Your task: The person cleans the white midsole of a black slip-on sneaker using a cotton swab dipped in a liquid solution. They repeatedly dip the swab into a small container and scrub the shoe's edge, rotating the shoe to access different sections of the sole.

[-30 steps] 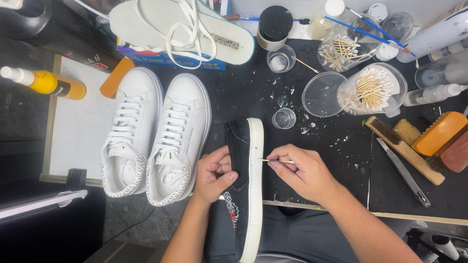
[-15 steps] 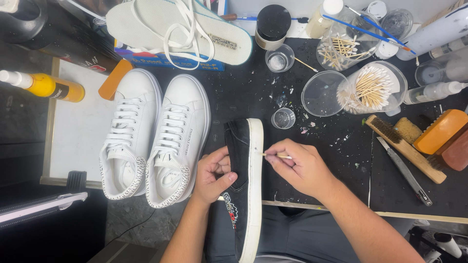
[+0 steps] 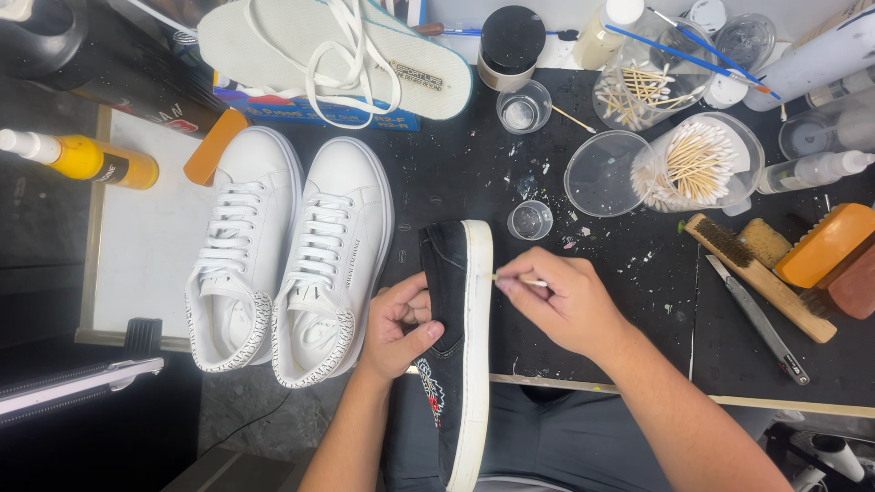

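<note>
A black slip-on shoe [image 3: 453, 273] with a white sole lies on its side at the front edge of the dark work mat, its heel hanging over my lap. My left hand [image 3: 399, 326] grips its black upper from the left. My right hand [image 3: 558, 301] pinches a cotton swab [image 3: 519, 281] whose tip touches the white sole rim. A small clear cup [image 3: 530, 220] stands just beyond the shoe's toe.
A pair of white sneakers [image 3: 287, 251] lies to the left. A cup of cotton swabs [image 3: 697, 164], an open lid [image 3: 602, 173], brushes [image 3: 756, 273], a metal tool [image 3: 756, 319], bottles, white insoles with laces [image 3: 337, 50] and a yellow bottle [image 3: 87, 159] crowd the mat.
My right hand has shifted the swab slightly along the white sole rim. The left hand and the shoe have stayed put.
</note>
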